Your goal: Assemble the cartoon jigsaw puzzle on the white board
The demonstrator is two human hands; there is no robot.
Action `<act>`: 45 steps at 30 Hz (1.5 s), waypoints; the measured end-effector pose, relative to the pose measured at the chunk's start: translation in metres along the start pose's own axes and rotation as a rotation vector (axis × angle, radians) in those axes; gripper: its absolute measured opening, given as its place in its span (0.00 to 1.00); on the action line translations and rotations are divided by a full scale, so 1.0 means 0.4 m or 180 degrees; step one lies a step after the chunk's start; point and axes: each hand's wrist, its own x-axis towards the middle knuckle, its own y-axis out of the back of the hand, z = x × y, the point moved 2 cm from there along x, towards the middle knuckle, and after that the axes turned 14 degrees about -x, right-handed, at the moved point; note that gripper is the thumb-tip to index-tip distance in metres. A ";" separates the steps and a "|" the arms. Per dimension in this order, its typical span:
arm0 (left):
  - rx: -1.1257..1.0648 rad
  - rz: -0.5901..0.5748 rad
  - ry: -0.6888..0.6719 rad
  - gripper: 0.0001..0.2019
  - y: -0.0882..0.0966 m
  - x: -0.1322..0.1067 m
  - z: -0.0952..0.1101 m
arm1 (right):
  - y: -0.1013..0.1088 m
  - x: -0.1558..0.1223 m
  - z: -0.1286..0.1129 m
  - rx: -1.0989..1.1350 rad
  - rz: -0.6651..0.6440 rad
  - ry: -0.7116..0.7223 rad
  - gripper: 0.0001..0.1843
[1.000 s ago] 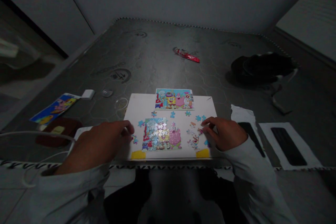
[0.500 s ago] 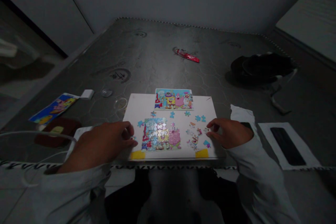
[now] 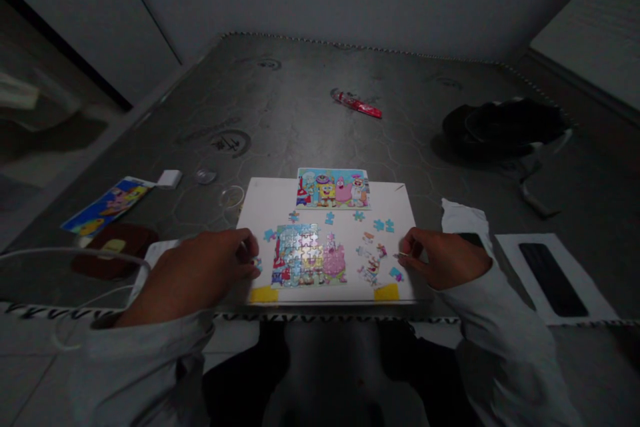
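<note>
Looking down through the head camera, I see my right hand (image 3: 445,257) at the right edge of the white board (image 3: 260,203), thumb and forefinger pinched on a small puzzle piece (image 3: 401,255) held just clear of the loose pieces (image 3: 371,263) scattered beside it. The half-built puzzle (image 3: 309,255) lies to the left of that pinch, across the loose pieces, its long side running left to right along the board's near edge. So the piece has to travel leftward, and my right hand is the one that carries it.

My left hand (image 3: 200,273) rests at the board's left edge, fingers curled, touching or nearly touching a blue piece (image 3: 257,264) just beside the built block; I cannot tell whether it truly grips it. This hand is the nearer one to the built part.

The reference picture (image 3: 333,188) lies at the board's far edge, behind both hands. A few blue pieces (image 3: 383,225) sit between it and the built part. Only this one view is given.
</note>
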 end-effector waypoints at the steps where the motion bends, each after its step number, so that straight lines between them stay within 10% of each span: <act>1: -0.0014 -0.0014 -0.0010 0.07 0.000 0.000 0.001 | 0.000 0.000 0.000 0.0006 -0.0020 0.0032 0.03; 27: 0.0176 0.0363 0.0022 0.11 0.015 -0.019 0.036 | 0.034 -0.037 -0.028 -0.0209 0.0103 -0.0056 0.08; 45: 0.0399 0.0194 -0.1765 0.05 -0.025 -0.097 0.202 | 0.050 -0.092 -0.228 0.0101 0.0692 0.0805 0.08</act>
